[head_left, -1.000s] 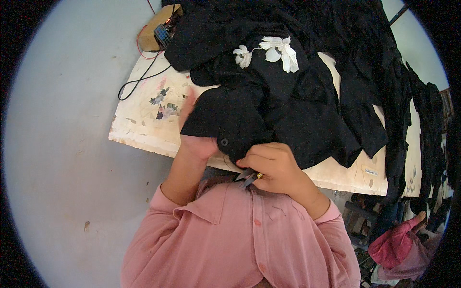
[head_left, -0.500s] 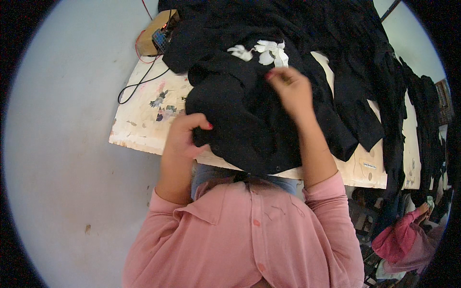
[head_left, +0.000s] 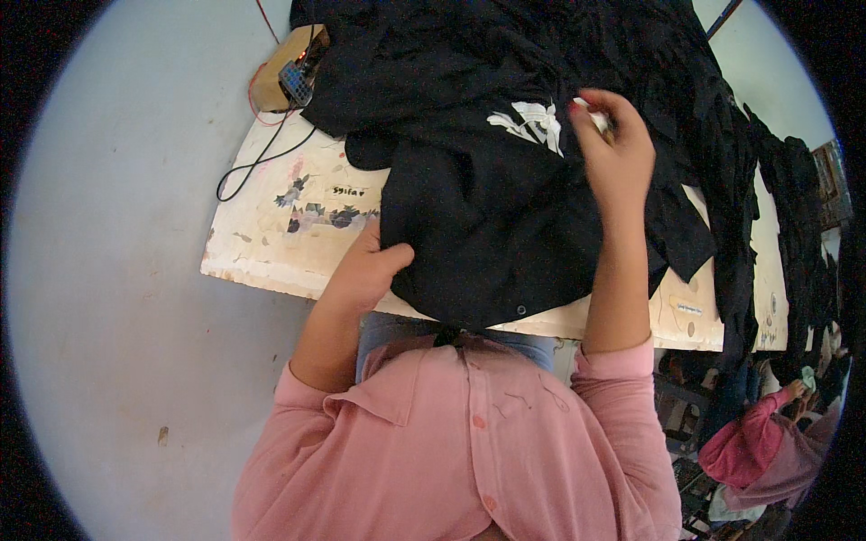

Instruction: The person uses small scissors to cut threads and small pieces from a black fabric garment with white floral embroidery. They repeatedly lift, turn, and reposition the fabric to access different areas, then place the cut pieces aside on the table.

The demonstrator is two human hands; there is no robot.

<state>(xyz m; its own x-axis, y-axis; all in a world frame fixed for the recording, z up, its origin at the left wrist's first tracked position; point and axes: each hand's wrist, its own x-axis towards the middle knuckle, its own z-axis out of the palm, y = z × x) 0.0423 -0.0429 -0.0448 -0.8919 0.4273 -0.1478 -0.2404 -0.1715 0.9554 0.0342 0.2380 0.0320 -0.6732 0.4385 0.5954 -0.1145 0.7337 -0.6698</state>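
A black cloth garment (head_left: 487, 225) lies over the table's front edge, with a small round fastener (head_left: 520, 309) near its lower rim. My left hand (head_left: 368, 270) grips the garment's left edge, its thumb on top and the fingers hidden beneath. Above the cloth at the right, my right hand (head_left: 618, 149) has its fingers curled, with something small, whitish and yellowish in them that I cannot make out. Just left of that hand, white cloth pieces (head_left: 539, 124) lie on the black fabric.
A large heap of black garments (head_left: 505, 54) covers the back of the pale wooden table (head_left: 257, 243). At the back left stands a tan box (head_left: 280, 77) with a dark keypad-like panel and a looping cable (head_left: 236, 171). Another person (head_left: 767, 451) in pink sits at the lower right.
My right hand has moved right and slightly up. My left hand has closed on the garment's edge. The garment's left side has shifted right, baring more of the table; the white pieces lie further right.
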